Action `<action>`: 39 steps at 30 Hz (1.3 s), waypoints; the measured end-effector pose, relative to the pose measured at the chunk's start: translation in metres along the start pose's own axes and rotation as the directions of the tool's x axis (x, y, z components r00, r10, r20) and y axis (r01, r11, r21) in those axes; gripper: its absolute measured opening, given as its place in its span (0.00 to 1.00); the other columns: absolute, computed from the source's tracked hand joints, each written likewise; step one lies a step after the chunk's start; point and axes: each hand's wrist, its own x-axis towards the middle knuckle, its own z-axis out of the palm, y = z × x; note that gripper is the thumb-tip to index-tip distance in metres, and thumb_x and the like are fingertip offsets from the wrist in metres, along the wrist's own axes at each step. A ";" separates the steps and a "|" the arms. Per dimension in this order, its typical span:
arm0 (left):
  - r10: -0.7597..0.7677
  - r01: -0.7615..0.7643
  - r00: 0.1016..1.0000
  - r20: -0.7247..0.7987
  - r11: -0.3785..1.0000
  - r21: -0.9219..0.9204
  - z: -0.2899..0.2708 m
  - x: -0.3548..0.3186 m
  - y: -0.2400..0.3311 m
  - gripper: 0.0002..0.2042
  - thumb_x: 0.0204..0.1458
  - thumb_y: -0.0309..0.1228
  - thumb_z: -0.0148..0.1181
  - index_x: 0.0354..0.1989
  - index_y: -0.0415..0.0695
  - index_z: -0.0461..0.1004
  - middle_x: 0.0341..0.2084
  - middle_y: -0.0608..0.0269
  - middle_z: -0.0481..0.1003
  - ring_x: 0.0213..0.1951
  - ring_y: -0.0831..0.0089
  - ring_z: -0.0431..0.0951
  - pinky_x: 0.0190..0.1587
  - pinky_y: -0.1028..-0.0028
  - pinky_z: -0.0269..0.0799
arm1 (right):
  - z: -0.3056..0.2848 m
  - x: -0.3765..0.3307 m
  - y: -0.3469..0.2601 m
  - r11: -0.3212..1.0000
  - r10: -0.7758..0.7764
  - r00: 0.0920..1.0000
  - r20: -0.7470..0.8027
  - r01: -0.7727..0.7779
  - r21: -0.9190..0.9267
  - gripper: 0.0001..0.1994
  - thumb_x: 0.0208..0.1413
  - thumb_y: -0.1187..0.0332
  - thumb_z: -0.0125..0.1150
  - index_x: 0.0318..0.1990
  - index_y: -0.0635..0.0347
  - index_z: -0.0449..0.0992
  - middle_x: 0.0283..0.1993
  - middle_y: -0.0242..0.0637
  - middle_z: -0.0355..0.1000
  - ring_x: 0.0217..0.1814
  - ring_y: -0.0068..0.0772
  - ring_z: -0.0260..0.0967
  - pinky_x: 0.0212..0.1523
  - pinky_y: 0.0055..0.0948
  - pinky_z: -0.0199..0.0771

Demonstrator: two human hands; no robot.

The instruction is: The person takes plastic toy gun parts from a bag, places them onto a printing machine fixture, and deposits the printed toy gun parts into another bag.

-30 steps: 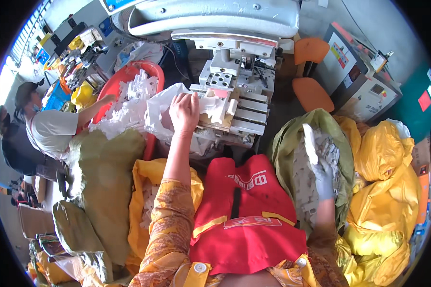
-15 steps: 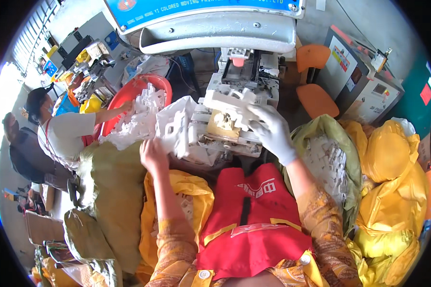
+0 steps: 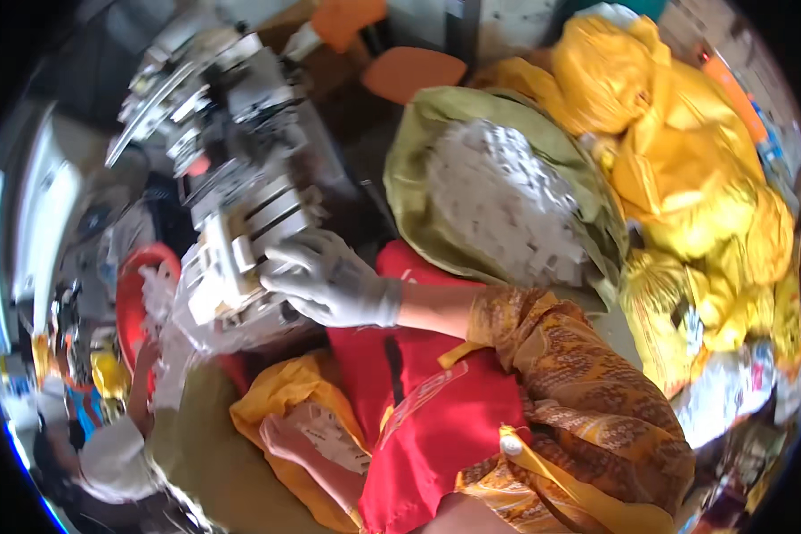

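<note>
My right hand [image 3: 325, 280], in a white-grey glove, reaches left to the printing machine's work holder. Its fingers are curled at the edge of a white plastic part [image 3: 212, 274] that sits there, a blocky piece with cut-outs. My bare left hand [image 3: 287, 438] is low, inside the mouth of a yellow sack [image 3: 280, 387]. White plastic pieces [image 3: 329, 432] lie in that sack beside the hand. Blur smears the left fingers, and whether they hold a piece does not show.
A green sack [image 3: 409, 169] full of white parts stands to the right, with tied yellow sacks [image 3: 659, 133] beyond it. An orange chair [image 3: 414, 73] is behind the machine [image 3: 267, 107]. At the left, a co-worker [image 3: 120, 458] reaches toward a red tub [image 3: 129, 311].
The view has swung to the right. My left hand has dropped from beside the machine, where it held a white part, into the yellow sack. The right hand remains at the work holder.
</note>
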 end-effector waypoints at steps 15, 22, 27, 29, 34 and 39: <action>0.507 -0.450 0.795 0.333 0.861 -0.236 0.071 -0.006 0.125 0.02 0.46 0.22 0.57 0.25 0.38 0.74 0.25 0.54 0.73 0.30 0.56 0.72 0.35 0.62 0.68 | -0.162 -0.258 0.314 0.261 0.776 0.590 -0.221 -0.621 -0.739 0.22 0.50 0.61 0.54 0.54 0.49 0.67 0.57 0.45 0.63 0.58 0.48 0.61 0.57 0.43 0.63; 0.403 -0.335 0.842 0.357 0.911 -0.239 0.052 -0.005 0.128 0.03 0.43 0.23 0.57 0.23 0.46 0.75 0.24 0.60 0.74 0.26 0.59 0.73 0.28 0.64 0.71 | -0.158 -0.354 0.430 0.170 0.929 0.340 -0.146 -0.744 -0.646 0.21 0.59 0.55 0.44 0.50 0.61 0.72 0.50 0.47 0.70 0.52 0.44 0.66 0.52 0.37 0.66; 0.486 -0.445 0.819 0.305 0.874 -0.195 0.050 -0.010 0.135 0.06 0.44 0.30 0.57 0.19 0.45 0.71 0.21 0.60 0.70 0.27 0.61 0.73 0.31 0.64 0.70 | -0.152 -0.399 0.388 0.429 0.842 0.538 0.029 -0.637 -0.640 0.20 0.56 0.62 0.47 0.53 0.64 0.67 0.55 0.49 0.65 0.55 0.45 0.64 0.55 0.38 0.63; 0.470 -0.439 0.842 0.266 0.883 -0.168 0.042 -0.011 0.142 0.06 0.47 0.31 0.58 0.23 0.43 0.73 0.24 0.59 0.72 0.29 0.60 0.74 0.32 0.65 0.72 | -0.165 -0.424 0.415 0.493 0.776 0.631 0.012 -0.594 -0.636 0.21 0.55 0.65 0.48 0.55 0.66 0.65 0.58 0.51 0.63 0.57 0.45 0.63 0.56 0.38 0.62; 0.455 -0.408 0.864 0.218 0.884 -0.228 0.042 -0.005 0.133 0.09 0.48 0.32 0.57 0.21 0.41 0.71 0.23 0.57 0.71 0.29 0.59 0.73 0.33 0.64 0.71 | -0.180 -0.408 0.401 0.423 0.865 0.500 0.044 -0.678 -0.601 0.19 0.55 0.66 0.48 0.52 0.66 0.67 0.56 0.51 0.65 0.55 0.44 0.64 0.54 0.38 0.63; 0.412 -0.377 0.888 0.203 0.906 -0.191 0.022 -0.012 0.123 0.08 0.48 0.32 0.57 0.22 0.42 0.72 0.23 0.58 0.71 0.29 0.60 0.74 0.32 0.64 0.71 | -0.168 -0.364 0.361 0.428 0.901 0.407 0.149 -0.779 -0.458 0.17 0.55 0.64 0.48 0.48 0.64 0.71 0.53 0.51 0.68 0.53 0.43 0.67 0.51 0.37 0.65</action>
